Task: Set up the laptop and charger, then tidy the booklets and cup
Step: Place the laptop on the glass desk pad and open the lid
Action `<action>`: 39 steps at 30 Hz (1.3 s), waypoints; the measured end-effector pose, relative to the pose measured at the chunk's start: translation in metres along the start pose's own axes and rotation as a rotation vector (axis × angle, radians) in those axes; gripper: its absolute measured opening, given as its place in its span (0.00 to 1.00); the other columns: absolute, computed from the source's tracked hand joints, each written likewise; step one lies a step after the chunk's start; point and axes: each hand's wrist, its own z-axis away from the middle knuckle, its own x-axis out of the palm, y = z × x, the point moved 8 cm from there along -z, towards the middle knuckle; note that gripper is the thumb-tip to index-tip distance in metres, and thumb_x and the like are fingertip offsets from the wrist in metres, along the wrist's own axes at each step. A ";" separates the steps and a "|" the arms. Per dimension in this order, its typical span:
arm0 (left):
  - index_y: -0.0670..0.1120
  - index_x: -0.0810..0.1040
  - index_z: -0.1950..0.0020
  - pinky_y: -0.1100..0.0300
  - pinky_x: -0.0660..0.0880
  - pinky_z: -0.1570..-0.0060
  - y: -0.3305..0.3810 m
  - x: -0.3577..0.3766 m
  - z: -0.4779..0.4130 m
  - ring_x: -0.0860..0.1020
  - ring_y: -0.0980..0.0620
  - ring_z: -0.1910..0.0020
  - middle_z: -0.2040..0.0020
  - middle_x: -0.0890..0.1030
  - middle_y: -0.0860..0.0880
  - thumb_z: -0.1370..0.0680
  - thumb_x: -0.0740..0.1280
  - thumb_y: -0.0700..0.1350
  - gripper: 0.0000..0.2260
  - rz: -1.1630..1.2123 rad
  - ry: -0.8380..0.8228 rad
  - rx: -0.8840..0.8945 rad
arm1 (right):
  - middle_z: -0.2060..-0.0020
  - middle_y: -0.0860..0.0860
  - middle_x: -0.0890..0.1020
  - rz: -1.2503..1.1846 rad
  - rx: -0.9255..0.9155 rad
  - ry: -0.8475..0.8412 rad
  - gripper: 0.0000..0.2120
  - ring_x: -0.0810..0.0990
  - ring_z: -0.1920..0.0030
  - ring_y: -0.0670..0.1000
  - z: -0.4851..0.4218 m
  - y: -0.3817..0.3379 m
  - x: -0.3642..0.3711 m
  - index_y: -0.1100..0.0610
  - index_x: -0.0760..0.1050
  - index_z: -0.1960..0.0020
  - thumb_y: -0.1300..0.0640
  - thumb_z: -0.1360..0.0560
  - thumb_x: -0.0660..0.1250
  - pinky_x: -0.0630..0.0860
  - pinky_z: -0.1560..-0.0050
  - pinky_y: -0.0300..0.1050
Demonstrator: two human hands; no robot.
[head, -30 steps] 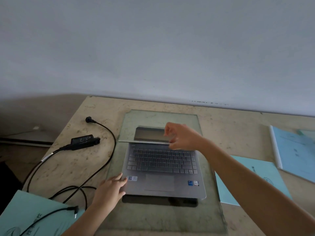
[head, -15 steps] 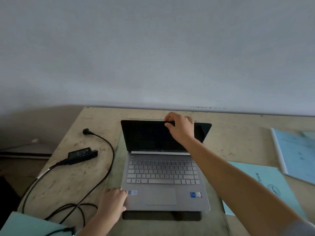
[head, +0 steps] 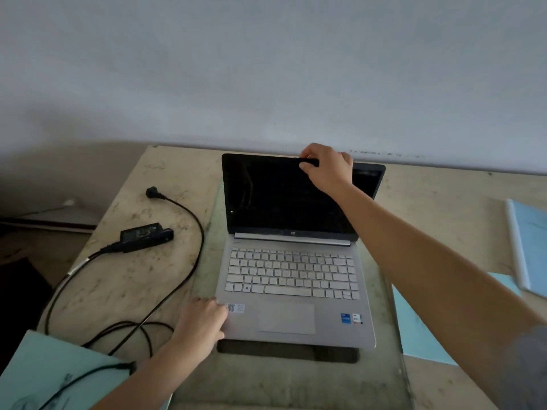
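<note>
A silver laptop (head: 291, 279) stands open on a glass sheet (head: 284, 377) in the middle of the table, its screen dark. My right hand (head: 325, 167) grips the top edge of the lid, thumb on the screen side. My left hand (head: 201, 324) presses down on the near left corner of the palm rest. The black charger brick (head: 145, 236) lies to the left, its cable (head: 189, 261) looping over the table to a plug (head: 154, 193). Light blue booklets lie at the near left (head: 50, 371), beside the laptop's right (head: 414, 327) and at the far right (head: 529, 247). No cup is in view.
The beige marble table (head: 438, 208) stands against a pale wall. Its left edge drops to a dark floor, where a flat grey object (head: 56, 217) lies. The charger's end of cable (head: 88, 377) crosses the near-left booklet.
My right hand has raised the laptop lid from nearly flat to upright, screen facing me. My left hand stayed on the front left corner. The view has tilted slightly upward.
</note>
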 end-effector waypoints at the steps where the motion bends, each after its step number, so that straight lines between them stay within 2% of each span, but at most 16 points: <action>1: 0.47 0.75 0.41 0.56 0.70 0.46 0.000 0.000 0.000 0.78 0.48 0.44 0.42 0.79 0.48 0.25 0.67 0.50 0.15 0.004 0.004 0.003 | 0.46 0.46 0.82 -0.001 0.000 -0.004 0.09 0.78 0.45 0.51 -0.003 0.001 0.002 0.49 0.77 0.45 0.51 0.24 0.65 0.56 0.34 0.47; 6: 0.47 0.75 0.41 0.56 0.70 0.47 0.000 -0.002 0.000 0.78 0.48 0.44 0.42 0.78 0.48 0.25 0.67 0.51 0.15 -0.023 0.016 0.001 | 0.46 0.45 0.82 -0.012 -0.002 0.005 0.09 0.78 0.44 0.51 -0.010 0.005 0.005 0.49 0.77 0.45 0.51 0.24 0.65 0.56 0.35 0.45; 9: 0.47 0.75 0.42 0.58 0.69 0.54 0.001 0.002 0.002 0.79 0.48 0.48 0.44 0.79 0.49 0.26 0.67 0.52 0.16 -0.022 0.023 0.018 | 0.47 0.44 0.82 -0.041 0.007 -0.007 0.09 0.78 0.44 0.50 -0.013 0.007 0.005 0.49 0.77 0.45 0.51 0.25 0.66 0.55 0.35 0.44; 12: 0.50 0.81 0.57 0.61 0.73 0.68 -0.001 0.005 0.003 0.82 0.52 0.68 0.58 0.84 0.52 0.43 0.79 0.57 0.19 0.040 -0.056 0.035 | 0.48 0.43 0.82 -0.055 0.010 -0.011 0.09 0.78 0.45 0.50 -0.016 0.009 0.006 0.49 0.77 0.45 0.51 0.25 0.66 0.55 0.36 0.44; 13: 0.50 0.81 0.62 0.63 0.73 0.72 0.000 0.002 0.002 0.81 0.53 0.72 0.62 0.84 0.52 0.48 0.81 0.57 0.21 0.031 -0.006 0.037 | 0.47 0.44 0.82 -0.057 0.011 -0.011 0.09 0.78 0.44 0.50 -0.017 0.009 0.007 0.49 0.77 0.45 0.51 0.25 0.66 0.55 0.35 0.44; 14: 0.50 0.82 0.59 0.62 0.74 0.70 -0.001 0.003 0.002 0.81 0.52 0.70 0.59 0.84 0.51 0.46 0.80 0.57 0.21 0.031 -0.003 0.033 | 0.47 0.44 0.82 -0.055 0.012 -0.013 0.10 0.78 0.44 0.50 -0.017 0.009 0.007 0.49 0.77 0.45 0.51 0.25 0.66 0.55 0.35 0.45; 16: 0.47 0.77 0.44 0.59 0.73 0.56 0.000 0.000 0.002 0.82 0.48 0.53 0.44 0.80 0.48 0.30 0.72 0.53 0.18 0.014 0.048 0.015 | 0.46 0.44 0.82 -0.051 0.014 -0.019 0.10 0.78 0.43 0.50 -0.019 0.009 0.008 0.49 0.77 0.44 0.51 0.25 0.66 0.55 0.34 0.45; 18: 0.46 0.73 0.39 0.57 0.72 0.51 0.000 0.004 -0.001 0.80 0.46 0.47 0.39 0.77 0.47 0.26 0.67 0.51 0.17 -0.021 0.069 0.002 | 0.45 0.44 0.82 -0.048 0.013 -0.023 0.11 0.78 0.43 0.49 -0.019 0.009 0.007 0.49 0.77 0.43 0.51 0.25 0.66 0.55 0.33 0.46; 21: 0.46 0.77 0.41 0.57 0.75 0.54 -0.003 0.011 0.000 0.82 0.46 0.53 0.41 0.79 0.47 0.28 0.70 0.50 0.18 0.057 0.038 -0.024 | 0.46 0.44 0.82 -0.041 0.006 -0.014 0.10 0.78 0.44 0.49 -0.017 0.009 0.007 0.50 0.77 0.44 0.52 0.24 0.66 0.55 0.33 0.46; 24: 0.49 0.81 0.49 0.58 0.79 0.65 -0.005 0.019 0.000 0.83 0.49 0.64 0.48 0.83 0.49 0.37 0.78 0.52 0.20 0.110 0.045 -0.038 | 0.46 0.45 0.82 -0.046 -0.001 0.003 0.09 0.78 0.45 0.49 -0.011 0.007 0.003 0.50 0.77 0.44 0.52 0.24 0.65 0.54 0.35 0.44; 25: 0.49 0.81 0.47 0.57 0.80 0.65 -0.006 0.015 0.003 0.83 0.49 0.63 0.47 0.83 0.49 0.37 0.78 0.52 0.21 0.132 0.059 -0.053 | 0.47 0.45 0.82 -0.045 -0.006 0.004 0.09 0.78 0.46 0.49 -0.009 0.006 0.003 0.50 0.78 0.45 0.52 0.24 0.65 0.55 0.35 0.44; 27: 0.48 0.74 0.36 0.57 0.78 0.52 -0.003 0.014 0.004 0.82 0.48 0.50 0.34 0.75 0.48 0.29 0.71 0.50 0.22 0.197 0.107 -0.041 | 0.48 0.45 0.83 -0.053 -0.027 0.003 0.09 0.78 0.46 0.49 -0.004 0.003 0.002 0.51 0.78 0.45 0.53 0.24 0.66 0.56 0.33 0.46; 30: 0.51 0.65 0.27 0.60 0.72 0.39 -0.010 0.018 0.012 0.73 0.52 0.34 0.24 0.60 0.52 0.24 0.66 0.48 0.25 0.515 0.150 -0.074 | 0.51 0.46 0.84 -0.302 -0.013 0.062 0.08 0.80 0.47 0.45 0.002 0.006 -0.010 0.53 0.80 0.47 0.58 0.25 0.68 0.69 0.33 0.48; 32: 0.51 0.66 0.28 0.62 0.68 0.34 -0.015 0.026 0.024 0.69 0.55 0.30 0.25 0.62 0.53 0.26 0.69 0.46 0.27 0.756 0.200 -0.106 | 0.49 0.46 0.84 -0.465 0.023 0.114 0.10 0.80 0.46 0.43 0.010 0.008 -0.027 0.54 0.80 0.45 0.60 0.26 0.68 0.74 0.38 0.42; 34: 0.49 0.67 0.29 0.63 0.67 0.33 -0.017 0.035 0.041 0.70 0.55 0.31 0.28 0.69 0.51 0.28 0.72 0.45 0.29 0.942 0.227 -0.168 | 0.46 0.46 0.83 -0.487 0.012 0.123 0.13 0.79 0.43 0.42 0.023 0.007 -0.038 0.55 0.79 0.41 0.59 0.26 0.69 0.73 0.42 0.34; 39: 0.47 0.67 0.29 0.68 0.64 0.37 -0.012 0.050 0.102 0.72 0.54 0.33 0.32 0.74 0.50 0.29 0.73 0.46 0.30 1.109 0.334 -0.338 | 0.44 0.47 0.83 -0.539 -0.088 -0.050 0.16 0.80 0.43 0.43 0.076 -0.037 -0.033 0.55 0.78 0.38 0.59 0.26 0.71 0.73 0.38 0.38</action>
